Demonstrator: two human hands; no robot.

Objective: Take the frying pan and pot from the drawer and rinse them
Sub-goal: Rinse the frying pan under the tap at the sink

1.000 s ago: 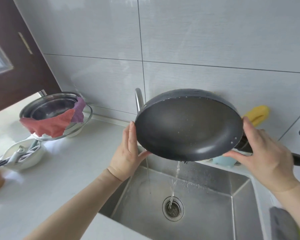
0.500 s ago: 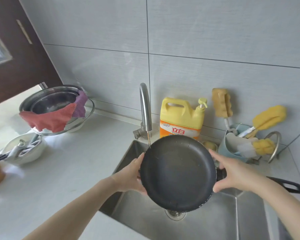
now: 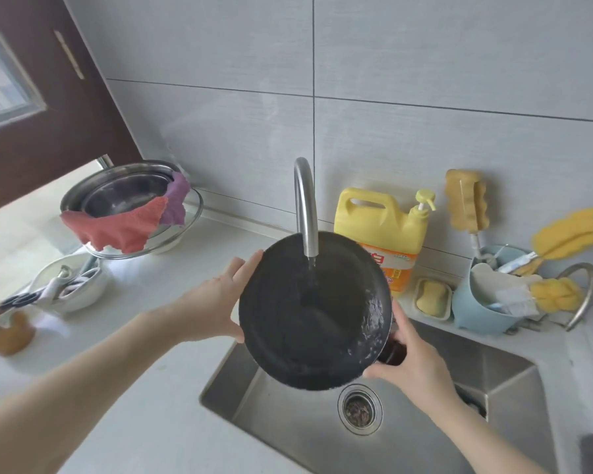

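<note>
A black frying pan [image 3: 298,323] hangs over the steel sink [image 3: 507,381], its inside facing me. Water runs from the curved tap [image 3: 305,203] into the pan and pools at its right rim. My left hand [image 3: 220,302] rests flat against the pan's left edge, fingers straight. My right hand [image 3: 415,364] grips the pan where the handle joins, at its lower right; the handle itself is hidden behind that hand. No pot is recognisable in view.
A yellow detergent jug [image 3: 380,230] and a soap dish [image 3: 432,297] stand behind the sink. A blue caddy [image 3: 480,313] holds sponges and brushes at the right. On the left counter are steel bowls with red and purple cloths [image 3: 127,227] and a white bowl [image 3: 69,289].
The pan came down from an upright tilt against the wall, where it poured water out, and now sits under the running tap. Both hands followed it.
</note>
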